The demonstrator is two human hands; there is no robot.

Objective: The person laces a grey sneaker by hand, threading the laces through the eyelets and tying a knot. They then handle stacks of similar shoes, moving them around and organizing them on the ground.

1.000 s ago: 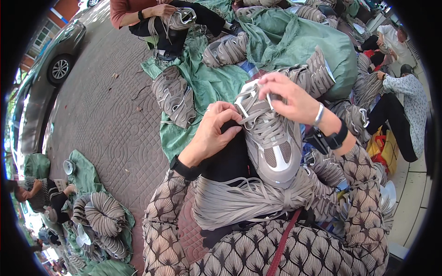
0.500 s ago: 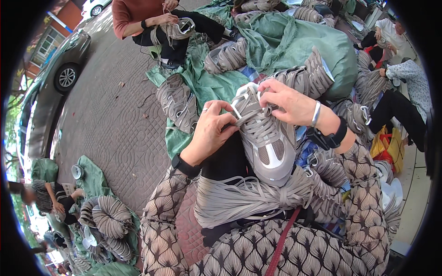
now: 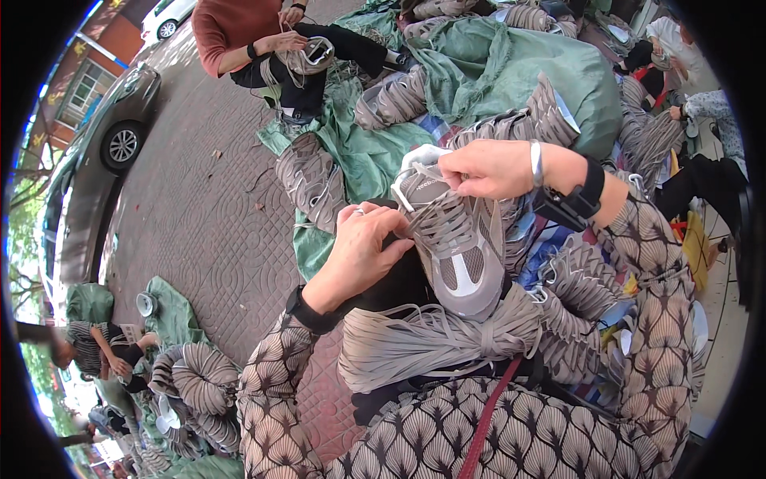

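Observation:
A grey and white sneaker (image 3: 471, 267) rests on my lap, its toe toward me and grey laces crossing its front. At the left side of its lacing my left hand (image 3: 359, 251) is closed, thumb and fingers pinching a shoelace by the upper eyelets; the fingertips partly hide it. My right hand (image 3: 491, 169) pinches a shoelace at the top right of the tongue, palm down, with the fingertips bent out of sight. Nearest me, a thick tied bundle of flat grey laces (image 3: 407, 347) lies across my lap under the toe.
Stacked grey shoe uppers (image 3: 309, 180) and green sacks (image 3: 519, 76) lie ahead. More uppers (image 3: 578, 275) are piled at my right. A co-worker (image 3: 263, 40) sits ahead left, handling an upper. Others sit at right and far left. A dark car (image 3: 100, 168) stands on the paving.
My right hand has turned flatter and shifted slightly, its fingers closing by the tongue. My left hand has moved a little down and is more tightly pinched. The view has tilted slightly.

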